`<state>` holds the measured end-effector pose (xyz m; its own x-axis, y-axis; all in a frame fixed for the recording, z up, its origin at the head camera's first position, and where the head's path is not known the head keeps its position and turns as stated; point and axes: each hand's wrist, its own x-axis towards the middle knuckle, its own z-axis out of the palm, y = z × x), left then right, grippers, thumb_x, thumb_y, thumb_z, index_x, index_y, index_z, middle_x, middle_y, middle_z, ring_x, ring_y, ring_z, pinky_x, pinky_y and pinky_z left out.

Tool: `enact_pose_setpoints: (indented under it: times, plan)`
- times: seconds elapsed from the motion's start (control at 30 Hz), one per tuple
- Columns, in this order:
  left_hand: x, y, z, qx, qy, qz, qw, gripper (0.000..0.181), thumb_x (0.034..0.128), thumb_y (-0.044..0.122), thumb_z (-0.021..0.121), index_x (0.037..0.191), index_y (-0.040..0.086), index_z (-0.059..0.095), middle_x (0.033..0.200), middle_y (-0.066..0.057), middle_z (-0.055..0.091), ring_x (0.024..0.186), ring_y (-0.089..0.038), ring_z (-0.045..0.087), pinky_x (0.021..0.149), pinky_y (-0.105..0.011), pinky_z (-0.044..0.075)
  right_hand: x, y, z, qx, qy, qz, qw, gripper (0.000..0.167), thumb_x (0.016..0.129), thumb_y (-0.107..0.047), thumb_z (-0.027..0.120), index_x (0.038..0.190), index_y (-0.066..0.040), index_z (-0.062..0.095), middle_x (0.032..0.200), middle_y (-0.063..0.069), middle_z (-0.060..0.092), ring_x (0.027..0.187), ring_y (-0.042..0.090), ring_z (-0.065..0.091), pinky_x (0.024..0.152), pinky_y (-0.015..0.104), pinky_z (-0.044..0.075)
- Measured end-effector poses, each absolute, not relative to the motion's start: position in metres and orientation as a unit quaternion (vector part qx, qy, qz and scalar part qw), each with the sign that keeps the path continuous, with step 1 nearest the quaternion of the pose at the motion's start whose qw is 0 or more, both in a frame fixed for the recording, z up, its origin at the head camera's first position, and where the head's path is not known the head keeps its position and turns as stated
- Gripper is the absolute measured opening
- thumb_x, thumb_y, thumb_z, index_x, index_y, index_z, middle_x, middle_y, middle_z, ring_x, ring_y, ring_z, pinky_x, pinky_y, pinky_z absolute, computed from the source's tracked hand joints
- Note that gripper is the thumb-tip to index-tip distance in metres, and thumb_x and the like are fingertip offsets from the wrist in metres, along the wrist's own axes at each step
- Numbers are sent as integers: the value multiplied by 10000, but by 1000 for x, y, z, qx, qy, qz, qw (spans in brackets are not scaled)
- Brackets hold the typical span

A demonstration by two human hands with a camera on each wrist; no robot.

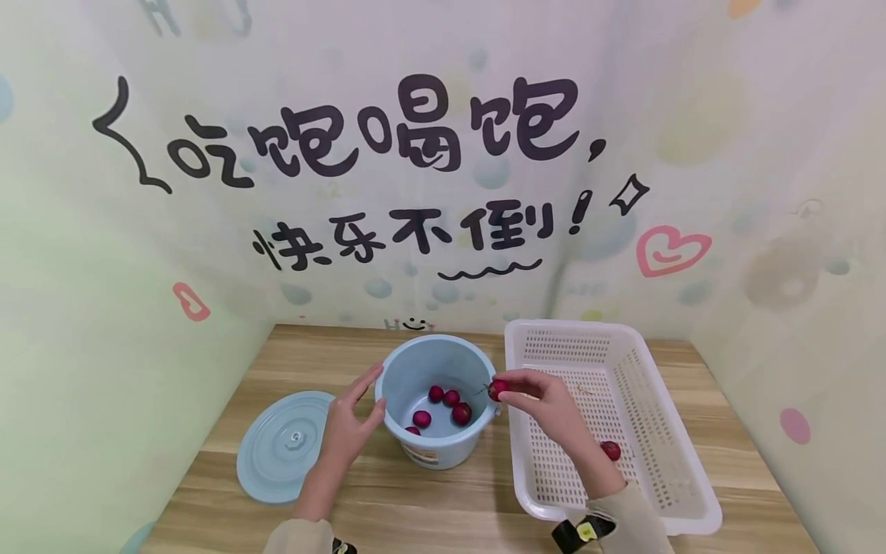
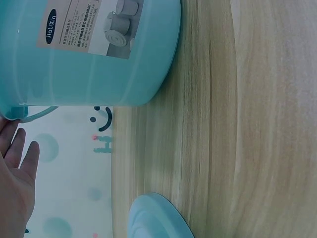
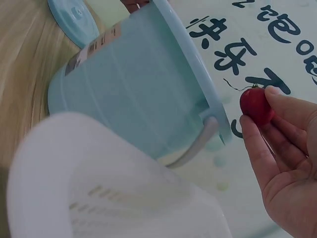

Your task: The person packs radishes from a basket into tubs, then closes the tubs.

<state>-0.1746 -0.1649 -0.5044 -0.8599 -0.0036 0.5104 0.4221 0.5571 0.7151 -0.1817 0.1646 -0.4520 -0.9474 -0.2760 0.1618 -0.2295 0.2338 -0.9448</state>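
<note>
My right hand (image 1: 547, 404) pinches a red radish (image 3: 256, 106) between thumb and fingers, at the right rim of a light blue bucket (image 1: 443, 454). A thin root trails from it. Several more radishes (image 1: 461, 414) lie on the bucket's floor. Against the bucket's left rim rests my left hand (image 1: 349, 427), its fingers extended; in the left wrist view this hand (image 2: 17, 183) touches the rim near the handle's end. One radish (image 1: 611, 450) lies in the white plastic basket (image 1: 515, 431), beneath my right forearm.
The blue bucket lid (image 1: 266, 454) lies flat on the wooden table (image 1: 408, 515), left of the bucket and partly behind my left arm. The basket's wall stands close to the bucket's right side. A printed wall covering (image 1: 415, 292) rises behind the table.
</note>
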Motion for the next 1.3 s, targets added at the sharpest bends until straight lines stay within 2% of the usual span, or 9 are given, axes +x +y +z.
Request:
enact_pose_setpoints:
  times: [0.27, 0.47, 0.6, 0.67, 0.8, 0.97, 1.13, 1.3]
  plan:
    - [-176, -165, -506, -123, -853, -448, 237, 525, 845, 48, 717, 1358, 110, 621, 1391, -47, 633, 1307, -255, 586, 1066, -483, 498, -187, 141, -454, -138, 785, -604, 6, 299, 887, -169, 747, 1158, -45, 721, 1128, 162, 741, 1045, 157, 703, 857, 157, 570]
    - [-176, -165, -508, -121, -852, -455, 231, 525, 852, 67, 707, 1366, 128, 617, 1399, -41, 628, 1315, -257, 578, 1066, -486, 501, -189, 134, -455, -119, 746, -655, 0, 369, 935, -145, 687, 1274, -3, 644, 1262, 246, 666, 1064, 63, 692, 884, 178, 579]
    - [-176, -165, -509, -120, -852, -454, 230, 528, 853, 64, 704, 1369, 128, 613, 1402, -50, 625, 1316, -271, 576, 1061, -499, 502, -187, 139, -455, -105, 697, -709, -13, 380, 972, -117, 630, 1306, 59, 591, 1310, 299, 613, 1081, 74, 699, 903, 247, 599]
    - [-176, -165, -508, -119, -852, -454, 231, 529, 851, 58, 707, 1367, 127, 615, 1399, -53, 627, 1314, -274, 578, 1060, -498, 502, -186, 144, -455, -108, 681, -724, -18, 381, 983, -105, 610, 1306, 95, 571, 1291, 241, 641, 1085, 86, 701, 910, 294, 599]
    - [-176, -165, -507, -117, -851, -457, 230, 533, 848, 43, 713, 1366, 127, 616, 1398, -54, 628, 1314, -275, 577, 1066, -495, 498, -183, 157, -456, -109, 679, -725, -29, 374, 992, -116, 600, 1291, 106, 571, 1237, 82, 684, 1091, 64, 693, 921, 300, 590]
    - [-176, -165, -507, -118, -852, -456, 229, 540, 847, 36, 716, 1369, 128, 613, 1400, -53, 626, 1316, -271, 576, 1071, -499, 493, -178, 179, -459, -99, 695, -711, -42, 383, 1003, -145, 587, 1302, 94, 565, 1290, 151, 654, 1102, 72, 690, 911, 248, 590]
    - [-175, -164, -506, -120, -852, -454, 233, 534, 847, 36, 718, 1364, 116, 616, 1395, -58, 629, 1311, -272, 580, 1069, -496, 492, -171, 202, -462, -86, 706, -701, -46, 405, 1021, -175, 559, 1326, 90, 543, 1259, 15, 674, 1100, 51, 688, 931, 239, 580]
    - [-176, -164, -506, -122, -852, -449, 240, 525, 845, 39, 717, 1357, 102, 620, 1390, -62, 632, 1305, -271, 586, 1062, -495, 495, -165, 226, -469, -77, 706, -702, -56, 405, 1030, -152, 534, 1317, 133, 513, 1183, -116, 692, 1070, 11, 690, 918, 210, 578]
